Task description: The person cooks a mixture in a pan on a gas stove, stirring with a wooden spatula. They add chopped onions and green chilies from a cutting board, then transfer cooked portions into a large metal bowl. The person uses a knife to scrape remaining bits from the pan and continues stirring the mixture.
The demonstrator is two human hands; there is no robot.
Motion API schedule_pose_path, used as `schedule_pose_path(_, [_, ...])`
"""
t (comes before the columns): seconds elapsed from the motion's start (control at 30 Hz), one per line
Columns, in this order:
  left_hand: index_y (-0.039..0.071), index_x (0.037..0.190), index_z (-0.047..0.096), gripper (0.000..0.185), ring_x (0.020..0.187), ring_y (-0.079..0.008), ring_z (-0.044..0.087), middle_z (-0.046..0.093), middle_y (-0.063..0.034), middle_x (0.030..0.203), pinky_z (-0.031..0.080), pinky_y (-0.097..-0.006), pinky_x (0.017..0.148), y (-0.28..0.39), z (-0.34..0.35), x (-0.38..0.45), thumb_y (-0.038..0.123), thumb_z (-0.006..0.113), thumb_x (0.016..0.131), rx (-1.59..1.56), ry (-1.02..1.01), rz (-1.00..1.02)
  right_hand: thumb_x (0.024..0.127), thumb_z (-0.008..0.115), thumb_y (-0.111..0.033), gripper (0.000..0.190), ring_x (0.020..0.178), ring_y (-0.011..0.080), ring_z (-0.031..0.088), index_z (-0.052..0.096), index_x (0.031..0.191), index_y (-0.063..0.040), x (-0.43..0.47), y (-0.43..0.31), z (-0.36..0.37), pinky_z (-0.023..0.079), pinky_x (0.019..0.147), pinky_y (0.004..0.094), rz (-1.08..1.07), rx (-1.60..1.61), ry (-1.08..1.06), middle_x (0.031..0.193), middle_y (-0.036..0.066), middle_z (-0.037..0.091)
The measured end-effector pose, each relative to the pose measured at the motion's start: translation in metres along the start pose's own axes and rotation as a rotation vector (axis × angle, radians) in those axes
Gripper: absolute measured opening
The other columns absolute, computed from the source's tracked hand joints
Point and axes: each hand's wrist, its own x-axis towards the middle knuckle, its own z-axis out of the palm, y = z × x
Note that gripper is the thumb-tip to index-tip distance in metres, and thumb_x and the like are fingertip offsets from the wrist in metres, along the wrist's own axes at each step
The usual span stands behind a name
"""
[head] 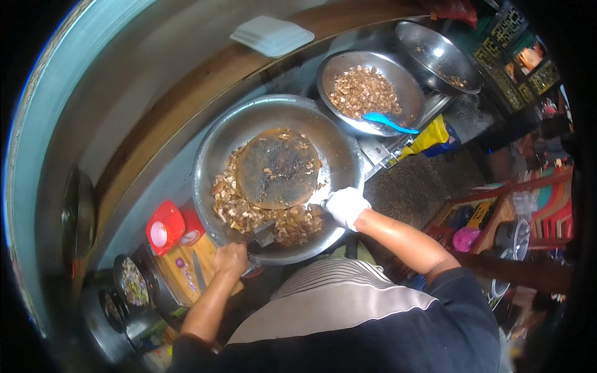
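Before me is a large metal basin point(340, 140) with a round chopping block point(280, 172) inside it. The block's top is dark and worn, with a few scraps on it. Chopped brown and pale meat point(233, 205) lies around its left and near sides. My bare left hand point(232, 259) is closed at the basin's near-left rim, around the handle of a cleaver point(264, 233). The cleaver's blade reaches into the meat. My right hand point(345, 208), in a white glove, is inside the basin beside the block's right edge. Glare hides its fingertips.
Behind stands a metal bowl point(322, 77) of chopped meat with a blue spoon point(389, 123), beside another metal bowl point(433, 51). At left, a cutting board point(179, 265) holds a knife point(199, 271) and onion point(180, 262), near a red container point(165, 228). A foam box point(273, 36) sits on the ledge.
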Motion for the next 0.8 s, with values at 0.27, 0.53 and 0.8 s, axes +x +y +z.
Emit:
schedule_pose_path(0.27, [0.007,0.102,0.076,0.043,0.091,-0.0417,0.073,0.075,-0.0208,0.092,0.056,-0.0521,0.082,-0.027,0.009,-0.035,0.043,0.082,0.08,-0.442,0.09,-0.033,0.105,0.054,-0.029,0.03,0.088,0.0329,0.073,0.075,0.103,-0.008,-0.053,-0.024,-0.052,0.06,0.082,0.0424,0.103,-0.172,0.091,0.095,0.015,0.074])
schedule_pose_path(0.53, [0.002,0.114,0.07,0.037,0.096,-0.0467,0.071,0.073,-0.0285,0.097,0.055,-0.0549,0.087,0.017,0.021,0.006,0.014,0.069,0.079,-0.608,0.257,-0.002,0.107,0.052,-0.033,0.032,0.093,0.0363,0.072,0.075,0.109,-0.01,-0.042,-0.02,-0.108,0.058,0.083,0.0458,0.25,-0.302,0.182,0.096,0.017,0.073])
schedule_pose_path(0.8, [-0.001,0.117,0.067,0.034,0.067,-0.0185,0.067,0.068,-0.0092,0.077,0.054,-0.0353,0.064,0.051,0.024,-0.021,0.006,0.068,0.084,-1.353,0.257,-0.072,0.1,0.062,-0.024,0.034,0.101,0.0407,0.069,0.07,0.126,-0.004,-0.05,0.035,-0.089,0.055,0.091,0.0488,0.031,0.083,0.56,0.109,0.023,0.072])
